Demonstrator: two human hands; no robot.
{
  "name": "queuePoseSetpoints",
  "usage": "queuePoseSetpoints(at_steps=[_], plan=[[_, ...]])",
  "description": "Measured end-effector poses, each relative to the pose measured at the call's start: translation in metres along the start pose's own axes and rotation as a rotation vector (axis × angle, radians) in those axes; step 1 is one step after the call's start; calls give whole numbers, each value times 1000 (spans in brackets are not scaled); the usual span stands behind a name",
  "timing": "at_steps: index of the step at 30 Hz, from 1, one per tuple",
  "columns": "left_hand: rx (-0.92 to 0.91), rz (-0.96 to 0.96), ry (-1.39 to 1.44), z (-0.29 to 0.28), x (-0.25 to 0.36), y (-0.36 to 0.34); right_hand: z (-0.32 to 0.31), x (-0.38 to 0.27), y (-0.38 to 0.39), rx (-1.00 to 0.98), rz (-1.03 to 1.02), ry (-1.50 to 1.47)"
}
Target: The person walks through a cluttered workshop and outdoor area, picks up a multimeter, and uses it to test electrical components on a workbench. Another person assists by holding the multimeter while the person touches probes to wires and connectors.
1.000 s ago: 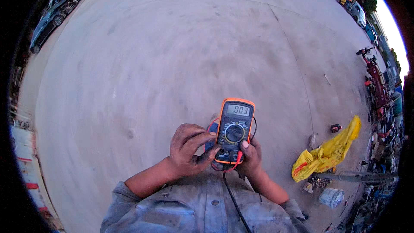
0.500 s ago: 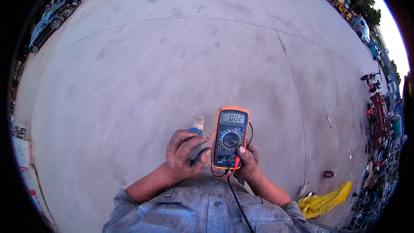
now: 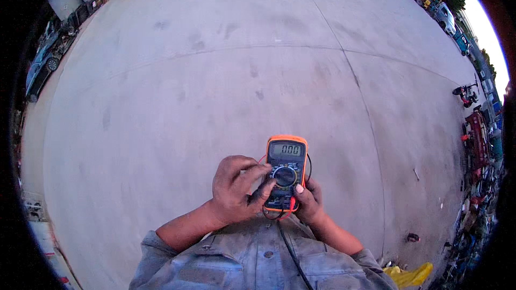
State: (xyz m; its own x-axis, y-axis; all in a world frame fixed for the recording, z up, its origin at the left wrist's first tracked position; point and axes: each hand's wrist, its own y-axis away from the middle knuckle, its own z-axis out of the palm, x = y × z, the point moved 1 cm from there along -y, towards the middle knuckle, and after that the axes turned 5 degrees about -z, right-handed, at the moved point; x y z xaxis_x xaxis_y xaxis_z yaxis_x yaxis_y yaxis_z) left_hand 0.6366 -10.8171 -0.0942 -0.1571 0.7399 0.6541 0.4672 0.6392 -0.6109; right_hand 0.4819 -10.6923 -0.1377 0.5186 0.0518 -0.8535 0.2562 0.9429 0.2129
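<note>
Orange rim, dark face: a meter (image 3: 294,163) lies between the two sets of fingers, screen end pointing away from the body. Right hand (image 3: 310,202) is clamped on it, thumb over the lower right edge just beside the dial (image 3: 285,176), other fingers partly hidden. Left hand (image 3: 236,189) is at the opposite edge: thumb and forefinger apart, both tips close to the dial's left side. Contact with the dial is hard to judge from this view.

Writing: dark digits stand on the grey screen (image 3: 287,150), beyond the left fingertips. Pale print rings the dial and marks the lower face; too small to read.

Red plug (image 3: 292,203) sits below the right thumb tip; black cable (image 3: 293,260) runs from below the fingers down over the grey jacket (image 3: 258,268).

Edges: pale concrete (image 3: 188,102) extends broadly ahead of and to either side of the fingers, crossed by thin joint lines. Yellow bag (image 3: 411,275) lies well right of the right fingers; mixed scrap (image 3: 475,145) bounds that side farther out. Blue car (image 3: 42,70) stands far ahead-left of the left fingers.
</note>
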Motion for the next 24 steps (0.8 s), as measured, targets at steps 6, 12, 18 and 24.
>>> queuePoseSetpoints(at_steps=[6,12,18,24], plan=[[-98,17,-14,191,62,103,-194,29,93,21,-23,18],[-264,158,-108,269,-99,-11,-245,26,-106,9,61,174],[-367,39,-216,339,-301,-130,-284,57,-348,39,-9,364],[-433,-298,-103,334,-373,-381,-235,-77,-560,101,-344,492]])
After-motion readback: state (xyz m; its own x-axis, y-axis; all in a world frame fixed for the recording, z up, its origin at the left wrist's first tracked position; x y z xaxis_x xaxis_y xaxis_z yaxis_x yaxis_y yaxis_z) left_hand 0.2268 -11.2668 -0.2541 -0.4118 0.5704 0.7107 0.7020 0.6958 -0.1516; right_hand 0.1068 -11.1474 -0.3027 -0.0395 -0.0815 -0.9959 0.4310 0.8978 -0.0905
